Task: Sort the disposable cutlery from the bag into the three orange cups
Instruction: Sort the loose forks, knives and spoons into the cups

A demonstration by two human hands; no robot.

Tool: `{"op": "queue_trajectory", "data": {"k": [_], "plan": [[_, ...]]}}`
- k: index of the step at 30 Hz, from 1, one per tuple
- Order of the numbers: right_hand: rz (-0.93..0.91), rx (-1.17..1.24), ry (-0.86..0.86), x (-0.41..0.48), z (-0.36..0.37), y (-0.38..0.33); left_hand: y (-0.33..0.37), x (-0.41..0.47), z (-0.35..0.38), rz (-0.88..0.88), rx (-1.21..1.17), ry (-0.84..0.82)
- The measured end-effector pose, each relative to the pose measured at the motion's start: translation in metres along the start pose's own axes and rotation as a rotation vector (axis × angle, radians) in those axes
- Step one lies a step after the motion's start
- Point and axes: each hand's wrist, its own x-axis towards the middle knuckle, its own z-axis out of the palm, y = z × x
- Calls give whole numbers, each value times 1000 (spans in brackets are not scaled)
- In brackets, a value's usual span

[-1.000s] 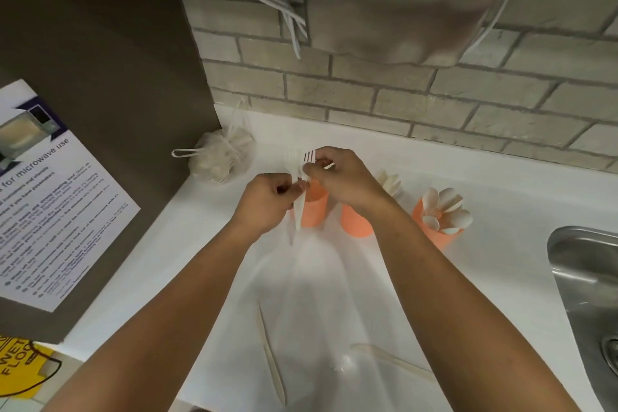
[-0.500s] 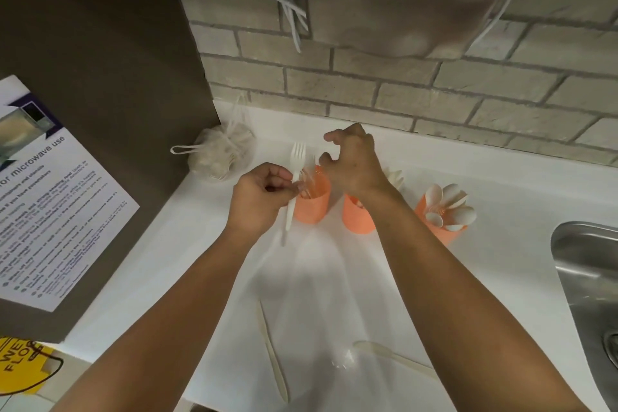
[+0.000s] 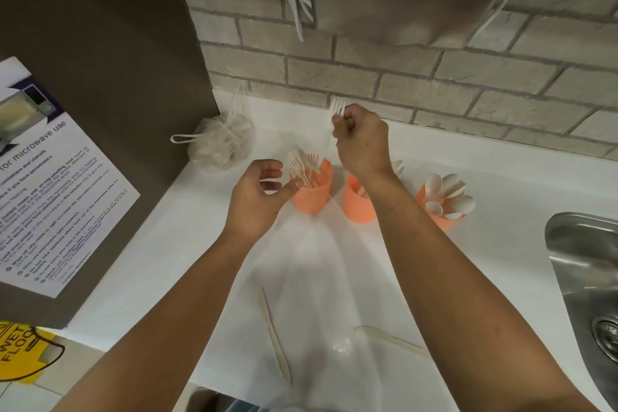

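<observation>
Three orange cups stand in a row on the white counter. The left cup (image 3: 311,195) holds several white forks, the middle cup (image 3: 357,206) holds cutlery mostly hidden by my right wrist, and the right cup (image 3: 438,215) holds several white spoons. My right hand (image 3: 361,140) is raised above the left and middle cups, pinching a white fork (image 3: 335,114) upright with tines up. My left hand (image 3: 259,192) is beside the left cup, fingers apart, its thumb near the forks in it. A clear plastic bag (image 3: 321,278) lies flat in front of the cups.
Two cream knives (image 3: 276,338) (image 3: 388,339) lie on the bag near the counter's front edge. A mesh pouch (image 3: 219,144) of pale items sits at the back left by a dark panel. A steel sink (image 3: 588,281) is at the right. Brick wall behind.
The fork passed from my left hand to my right, which lifted it up above the cups. My left hand let go and opened beside the left cup.
</observation>
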Motion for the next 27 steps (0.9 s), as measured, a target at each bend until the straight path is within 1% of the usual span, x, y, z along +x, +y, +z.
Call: {"op": "queue_trajectory", "data": {"k": [3, 4, 6, 8, 9, 10, 12, 15, 16, 18, 23, 25, 27], "plan": [[21, -261, -199, -7, 6, 9, -7, -14, -10, -42, 47, -41], [28, -319, -223, -14, 5, 10, -11, -19, -14, -53, 82, -66], [15, -335, -176, -33, 2, 5, -20, -32, -22, -73, 136, -114], [-64, -305, -109, -63, -1, -6, -32, -44, -30, -99, 155, -130], [-90, -311, -144, -81, 2, -9, -39, -49, -34, -117, 155, -128], [-92, -325, -227, -103, 6, -11, -45, -55, -38, -136, 152, -124], [-6, -388, -467, -148, 19, -8, -55, -64, -44, -167, 139, -115], [112, -559, -832, -204, 38, 5, -67, -79, -49, -198, 123, -110], [133, -586, -914, -219, 43, 9, -69, -83, -50, -202, 125, -111], [140, -629, -997, -240, 48, 13, -73, -90, -53, -209, 131, -114], [39, -670, -956, -253, 51, 20, -76, -99, -49, -215, 149, -129], [21, -661, -885, -253, 46, 25, -76, -101, -43, -213, 160, -115], [35, -586, -762, -248, 38, 34, -78, -104, -37, -235, 152, -101]]}}
